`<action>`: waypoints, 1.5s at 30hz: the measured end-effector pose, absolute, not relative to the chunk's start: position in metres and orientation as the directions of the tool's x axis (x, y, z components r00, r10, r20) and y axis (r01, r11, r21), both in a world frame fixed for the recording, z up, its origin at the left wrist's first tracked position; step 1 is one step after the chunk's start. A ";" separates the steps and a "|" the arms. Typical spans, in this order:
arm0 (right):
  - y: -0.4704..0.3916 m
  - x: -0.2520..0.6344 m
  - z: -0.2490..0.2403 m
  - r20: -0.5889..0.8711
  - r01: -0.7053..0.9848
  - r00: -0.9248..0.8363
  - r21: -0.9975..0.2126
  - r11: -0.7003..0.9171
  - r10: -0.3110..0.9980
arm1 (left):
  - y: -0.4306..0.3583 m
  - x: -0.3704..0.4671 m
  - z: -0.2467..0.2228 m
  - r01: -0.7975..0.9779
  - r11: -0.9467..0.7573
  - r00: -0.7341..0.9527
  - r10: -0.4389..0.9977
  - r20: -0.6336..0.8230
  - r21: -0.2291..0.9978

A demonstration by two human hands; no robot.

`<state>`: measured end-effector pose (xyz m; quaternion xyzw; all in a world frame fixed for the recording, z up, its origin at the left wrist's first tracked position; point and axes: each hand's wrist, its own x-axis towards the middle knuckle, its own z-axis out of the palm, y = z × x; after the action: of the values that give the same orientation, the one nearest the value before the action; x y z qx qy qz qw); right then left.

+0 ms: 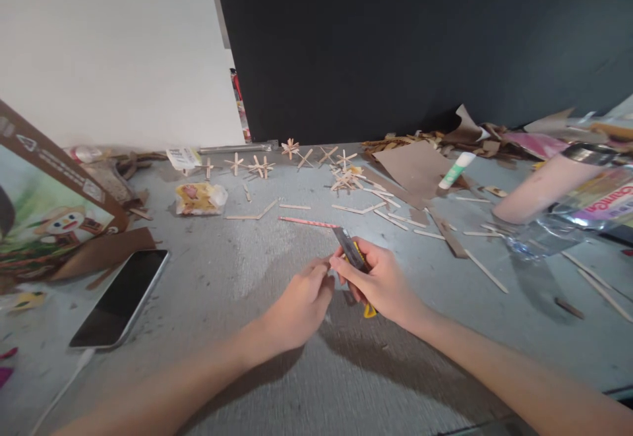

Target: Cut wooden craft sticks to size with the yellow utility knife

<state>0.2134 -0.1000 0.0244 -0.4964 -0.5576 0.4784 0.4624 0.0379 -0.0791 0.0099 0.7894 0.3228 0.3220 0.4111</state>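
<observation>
My right hand (382, 281) grips a yellow utility knife (352, 249), its grey blade end pointing up and away from me. My left hand (301, 305) is closed right beside it, fingertips touching near the knife's body; whether it pinches anything small is hidden. Both hands hover over the grey tabletop (237, 278) near its middle. A pink-striped stick (307, 222) lies just beyond the hands.
A phone (121, 297) lies at the left next to a printed cardboard box (49, 218). Wooden sticks and glued stick crosses (346, 179) litter the far side, with cardboard scraps (415, 169), a glue stick (457, 170), a snack packet (200, 198) and a plastic bottle (564, 198) at the right.
</observation>
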 end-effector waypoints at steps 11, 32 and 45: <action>-0.091 0.226 0.024 0.104 0.039 0.020 -0.994 0.103 0.994 | -0.075 0.036 0.022 0.071 -0.117 0.604 0.796 0.050 0.991; -0.109 0.214 0.019 -0.012 0.299 -0.252 -0.952 0.066 0.968 | -0.066 0.033 0.007 0.204 -0.194 0.414 0.905 0.095 0.960; -0.109 0.212 0.018 -0.042 0.316 -0.256 -0.948 0.043 0.966 | -0.067 0.033 0.007 0.272 -0.269 0.439 0.889 0.130 0.924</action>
<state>0.2124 -0.1091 0.0178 -0.5043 -0.6354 0.4735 0.3430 0.0327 -0.0672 0.0067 0.7189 0.4038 0.3430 0.4499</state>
